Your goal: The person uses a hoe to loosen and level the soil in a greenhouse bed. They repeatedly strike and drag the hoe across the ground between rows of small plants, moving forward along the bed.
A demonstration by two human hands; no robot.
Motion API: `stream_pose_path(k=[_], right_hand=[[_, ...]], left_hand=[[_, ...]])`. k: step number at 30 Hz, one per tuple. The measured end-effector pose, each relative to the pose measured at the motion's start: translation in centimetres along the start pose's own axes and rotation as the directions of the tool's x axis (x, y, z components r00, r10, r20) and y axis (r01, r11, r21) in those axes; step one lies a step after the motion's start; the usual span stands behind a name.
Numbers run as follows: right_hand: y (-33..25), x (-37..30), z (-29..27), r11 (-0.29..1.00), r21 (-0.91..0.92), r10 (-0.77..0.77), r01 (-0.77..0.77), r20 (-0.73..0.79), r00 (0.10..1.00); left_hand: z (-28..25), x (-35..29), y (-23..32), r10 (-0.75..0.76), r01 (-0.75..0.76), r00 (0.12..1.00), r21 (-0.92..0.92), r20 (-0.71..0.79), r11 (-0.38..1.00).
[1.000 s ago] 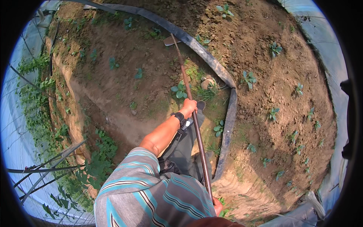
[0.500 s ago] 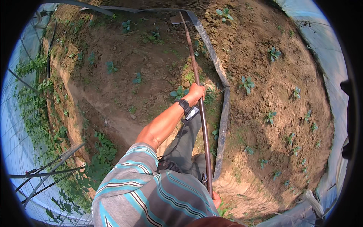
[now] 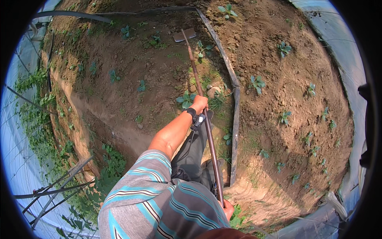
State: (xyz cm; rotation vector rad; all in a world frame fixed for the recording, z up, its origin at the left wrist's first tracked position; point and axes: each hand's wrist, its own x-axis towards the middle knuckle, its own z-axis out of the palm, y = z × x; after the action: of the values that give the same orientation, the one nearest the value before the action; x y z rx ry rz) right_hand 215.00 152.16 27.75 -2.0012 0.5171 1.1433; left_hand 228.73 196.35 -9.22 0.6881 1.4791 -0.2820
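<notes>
A long-handled hoe (image 3: 195, 71) runs from beside my body out to the far part of the bed. Its flat, wide blade (image 3: 190, 34) is over the brown soil, close to a small leafy seedling (image 3: 201, 49); whether it touches the ground I cannot tell. Midway along the shaft, my left hand (image 3: 200, 103) wraps around it, with a dark watch (image 3: 191, 113) on the wrist. Near the lower end, my right hand (image 3: 228, 210) is closed on the handle, partly hidden by my striped shirt. Another green seedling (image 3: 186, 99) grows just left of my left hand.
A dark, bent strip of edging (image 3: 235, 119) divides the bed on my right. Beyond it, several seedlings (image 3: 257, 83) dot the cloddy soil. Plastic sheeting (image 3: 338, 44) walls both sides. Metal poles (image 3: 59, 187) and vines stand at left. A pale stone (image 3: 213, 92) lies near my foot.
The hoe's blade has come toward me and a little left, away from the edging's far corner. My left hand has moved slightly left and nearer; my right hand has hardly moved.
</notes>
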Motion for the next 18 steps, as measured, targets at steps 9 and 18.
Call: stream_pose_path(k=[9, 18], right_hand=[[7.0, -2.2, -4.6, 0.995, 0.093, -0.025, 0.019, 0.062, 0.998], [8.8, -2.1, -4.9, 0.992, 0.128, 0.008, -0.009, 0.011, 1.0]], left_hand=[[-1.4, -6.6, -5.3, 0.041, -0.05, 0.997, -0.133, -0.066, 0.99], [2.3, -10.5, -1.1, 0.188, -0.186, 0.98, -0.038, 0.067, 0.982]])
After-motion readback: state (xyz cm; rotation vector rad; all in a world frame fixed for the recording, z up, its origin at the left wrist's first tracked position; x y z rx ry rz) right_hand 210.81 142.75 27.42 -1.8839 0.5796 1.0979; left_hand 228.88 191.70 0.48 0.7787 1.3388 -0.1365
